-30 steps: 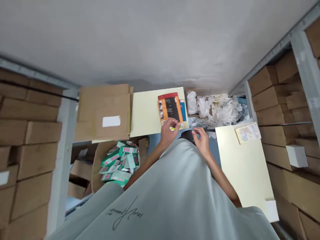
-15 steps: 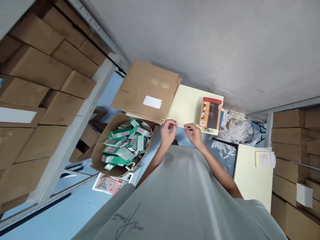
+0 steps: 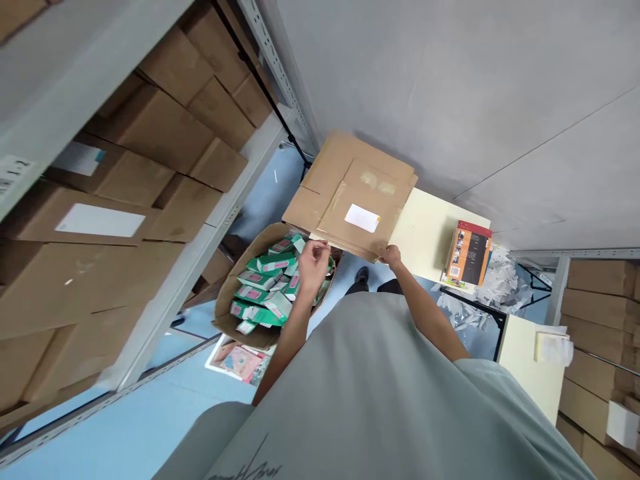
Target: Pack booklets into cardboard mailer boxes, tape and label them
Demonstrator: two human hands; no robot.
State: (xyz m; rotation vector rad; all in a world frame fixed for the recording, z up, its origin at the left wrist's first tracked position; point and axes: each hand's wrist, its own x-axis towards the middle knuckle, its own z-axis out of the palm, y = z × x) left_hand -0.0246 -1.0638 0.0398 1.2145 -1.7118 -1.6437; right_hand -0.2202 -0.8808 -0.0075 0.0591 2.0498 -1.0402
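My right hand (image 3: 391,255) grips the near right corner of a flattened cardboard box (image 3: 345,230), which bears a white label (image 3: 363,218) and strips of clear tape. This cardboard lies on a larger flat cardboard sheet (image 3: 313,200) at the left end of a cream tabletop (image 3: 425,220). By the cardboard's near edge my left hand (image 3: 314,259) is closed, its fingertips pinched together; whatever they hold, if anything, is too small to make out. Below it stands an open carton (image 3: 227,293) of green and white small boxes (image 3: 255,293), partly hidden by my left forearm.
Thick books (image 3: 470,257) are stacked at the table's right end. Shredded white scraps (image 3: 500,283) fill a bin area beyond. Racks of cardboard boxes (image 3: 125,220) rise on the left, with more boxes (image 3: 600,320) on the right. A grey wall (image 3: 450,100) stands behind.
The view has swung left. My right hand has gone from an empty-looking pinch near the books to the cardboard's corner. My left hand has moved left along its near edge, still pinched.
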